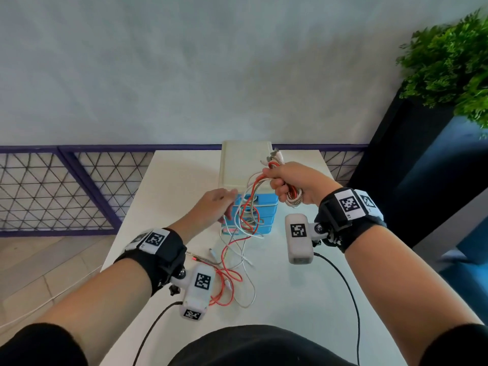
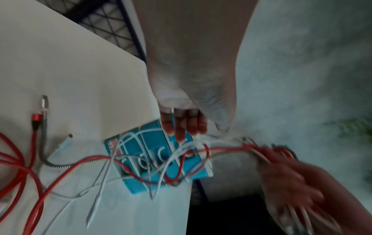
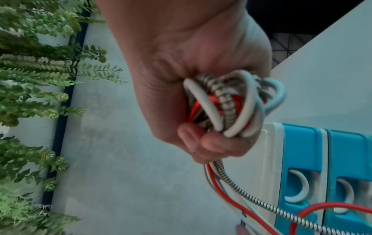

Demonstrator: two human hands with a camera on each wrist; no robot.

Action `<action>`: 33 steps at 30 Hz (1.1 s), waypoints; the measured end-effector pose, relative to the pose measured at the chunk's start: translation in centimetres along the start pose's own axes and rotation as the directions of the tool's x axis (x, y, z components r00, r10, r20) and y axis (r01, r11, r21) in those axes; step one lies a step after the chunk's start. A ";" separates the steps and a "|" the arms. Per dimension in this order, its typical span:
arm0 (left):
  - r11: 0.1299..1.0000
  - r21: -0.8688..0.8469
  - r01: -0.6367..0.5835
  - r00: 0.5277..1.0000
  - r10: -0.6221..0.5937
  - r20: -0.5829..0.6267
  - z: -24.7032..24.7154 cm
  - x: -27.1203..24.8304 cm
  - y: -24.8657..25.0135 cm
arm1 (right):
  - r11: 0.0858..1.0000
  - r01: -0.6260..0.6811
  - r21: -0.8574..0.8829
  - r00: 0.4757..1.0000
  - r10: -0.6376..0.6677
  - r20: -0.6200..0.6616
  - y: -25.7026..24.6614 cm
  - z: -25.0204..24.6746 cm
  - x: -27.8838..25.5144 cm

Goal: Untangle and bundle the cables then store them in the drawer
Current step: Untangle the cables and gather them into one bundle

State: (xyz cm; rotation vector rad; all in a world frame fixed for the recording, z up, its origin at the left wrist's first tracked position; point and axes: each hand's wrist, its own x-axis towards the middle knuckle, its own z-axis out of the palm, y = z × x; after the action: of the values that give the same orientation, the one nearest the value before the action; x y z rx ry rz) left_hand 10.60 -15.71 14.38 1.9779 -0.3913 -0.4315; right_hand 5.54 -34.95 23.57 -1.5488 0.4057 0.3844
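Observation:
A tangle of red, white and grey braided cables (image 1: pixel 229 276) lies on the white table (image 1: pixel 163 196) and hangs across the front of a small drawer unit (image 1: pixel 245 165) with blue drawers (image 1: pixel 268 207). My right hand (image 1: pixel 285 180) is raised over the unit's right side and grips a coiled bundle of these cables (image 3: pixel 231 105); strands run down from it to the table. My left hand (image 1: pixel 219 204) is at the unit's front left corner. A white cable strand (image 2: pixel 172 114) passes between two of its fingers (image 2: pixel 181 127). The drawers are all closed.
Loose plug ends (image 2: pixel 40 111) and red loops (image 2: pixel 20 167) lie at the near left of the table. Black camera leads (image 1: pixel 348 286) trail over the near table. A mesh railing (image 1: pixel 52 191) stands behind left, a green plant (image 1: pixel 449 64) in a dark planter to the right.

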 end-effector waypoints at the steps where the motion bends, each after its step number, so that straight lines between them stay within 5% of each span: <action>1: 0.998 0.059 -0.023 1.000 0.023 -0.003 0.5 -0.1 0.1 | 0.999 0.000 0.042 1.000 -0.001 0.008 0.0 0.1 0.1; 5: 0.937 0.349 -0.017 0.998 -0.004 0.060 2.0 -0.4 -1.0 | 0.989 0.013 0.147 1.000 -0.017 0.022 -0.4 0.3 0.1; 14: 0.931 0.351 0.100 0.995 -0.092 -0.039 1.3 0.5 -4.0 | 0.994 0.044 0.097 0.999 -0.041 -0.029 -0.5 -0.2 -0.4; 17: 0.949 0.312 0.041 0.993 -0.074 0.095 0.5 0.4 -5.9 | 0.997 0.061 0.037 0.997 -0.059 -0.058 -0.5 -0.4 -0.6; 21: 0.980 0.173 -0.099 0.984 0.071 0.163 -0.2 -0.2 -6.4 | 0.997 0.061 -0.055 0.998 -0.062 -0.021 -0.3 -0.9 -0.5; 27: 0.943 -0.015 -0.332 0.936 0.328 -0.125 -0.7 -0.3 0.7 | 0.991 0.049 -0.127 0.994 -0.036 0.102 0.0 0.0 -0.1; 29: 0.955 -0.067 -0.289 0.957 0.286 -0.052 -0.5 0.3 2.8 | 0.990 0.066 -0.123 0.984 -0.045 0.170 0.0 0.3 -0.1; 31: 0.977 -0.154 -0.150 0.973 0.174 0.151 -0.2 0.6 4.4 | 0.987 0.112 -0.118 0.973 -0.085 0.213 -0.1 0.4 -0.3; 33: 0.962 -0.274 0.001 0.940 0.092 0.328 0.0 0.4 5.0 | 0.980 0.152 -0.131 0.973 -0.124 0.197 -0.3 0.1 -0.6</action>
State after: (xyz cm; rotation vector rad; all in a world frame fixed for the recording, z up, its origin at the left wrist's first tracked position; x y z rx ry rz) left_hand 10.56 -17.96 18.84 1.6255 -0.5621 -0.7592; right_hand 5.14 -34.81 24.16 -1.6551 0.1235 0.4550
